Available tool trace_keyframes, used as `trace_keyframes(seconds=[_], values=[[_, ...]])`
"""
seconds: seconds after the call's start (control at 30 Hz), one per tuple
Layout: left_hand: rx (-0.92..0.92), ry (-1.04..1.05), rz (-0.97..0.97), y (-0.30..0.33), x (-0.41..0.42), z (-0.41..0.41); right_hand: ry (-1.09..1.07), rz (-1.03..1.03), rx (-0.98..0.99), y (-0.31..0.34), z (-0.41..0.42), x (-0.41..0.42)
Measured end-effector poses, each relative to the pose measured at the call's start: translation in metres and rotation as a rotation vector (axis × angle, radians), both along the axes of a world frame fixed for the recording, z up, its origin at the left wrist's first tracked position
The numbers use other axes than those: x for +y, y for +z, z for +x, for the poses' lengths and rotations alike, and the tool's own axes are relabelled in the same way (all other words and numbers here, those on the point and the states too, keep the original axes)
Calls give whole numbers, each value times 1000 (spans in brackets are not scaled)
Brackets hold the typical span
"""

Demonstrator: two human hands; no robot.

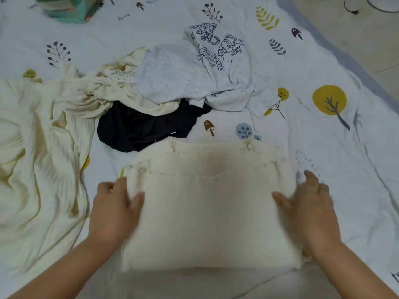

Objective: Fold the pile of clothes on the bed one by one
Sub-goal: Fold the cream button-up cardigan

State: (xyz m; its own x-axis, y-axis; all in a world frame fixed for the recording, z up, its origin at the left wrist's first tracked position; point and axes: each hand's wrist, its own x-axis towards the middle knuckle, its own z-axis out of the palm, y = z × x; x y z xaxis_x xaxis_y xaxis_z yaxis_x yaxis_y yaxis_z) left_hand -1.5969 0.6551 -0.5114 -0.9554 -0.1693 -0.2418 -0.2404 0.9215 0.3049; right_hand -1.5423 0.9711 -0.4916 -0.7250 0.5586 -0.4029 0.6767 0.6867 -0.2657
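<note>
A cream ribbed knit sweater (209,210) lies folded into a rectangle on the bed in front of me. My left hand (114,210) grips its left edge, thumb on top and fingers under the fabric. My right hand (306,210) holds the right edge the same way. Behind the sweater lies the unfolded pile: a black garment (138,128), a crumpled cream top (103,93) and a light grey T-shirt (194,72) with a dark cartoon print.
A large cream garment (36,165) is spread out at the left. The white bedsheet (323,137) has tree and mushroom prints. A teal fabric item (67,7) sits at the far left. The bed's edge and the floor (356,35) are at the upper right.
</note>
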Motion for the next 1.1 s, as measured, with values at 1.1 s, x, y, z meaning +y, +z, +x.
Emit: trace_keyframes(seconds=[1.1], values=[[75,-667,-172,-30,49,48,556,331,229,-44,47,-47]])
